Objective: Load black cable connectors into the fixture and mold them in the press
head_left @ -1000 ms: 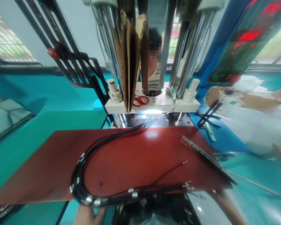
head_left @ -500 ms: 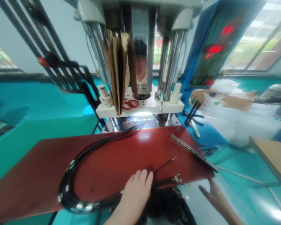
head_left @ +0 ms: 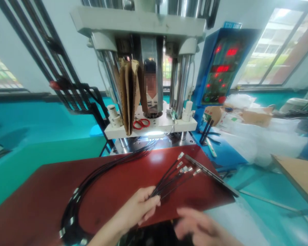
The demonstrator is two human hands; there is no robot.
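Black cables [head_left: 68, 212] are lying in a broad bow across the left of the red-brown board [head_left: 118, 198], thin strands running back to the press bed [head_left: 166, 142] beneath a lit lamp [head_left: 154, 134]. Left hand [head_left: 145, 206] is clamping a small bunch of them above the board, fingers and thumb together just behind the metal terminals [head_left: 185, 169]. These are fanning out to the right, near a metal bar [head_left: 212, 176] that is lying aslant. Right hand [head_left: 195, 223] is hovering at the board's near edge, digits apart; it is blurring, but seems to be holding nothing. Red-handled scissors [head_left: 141, 123] are resting on the press above, beside folded cardboard [head_left: 129, 99]. Judging by the smooth curve, the cables are probably behaving as light, springy lengths, flexing easily singly, stiffening as a bundle, their sleek jackets likely sliding past one another in a slack hold. Terminals are looking like the fragile part, apt to bend or snag. Sound hold: pinching the jackets just behind the metal, leaving the bowed length lying on the board.
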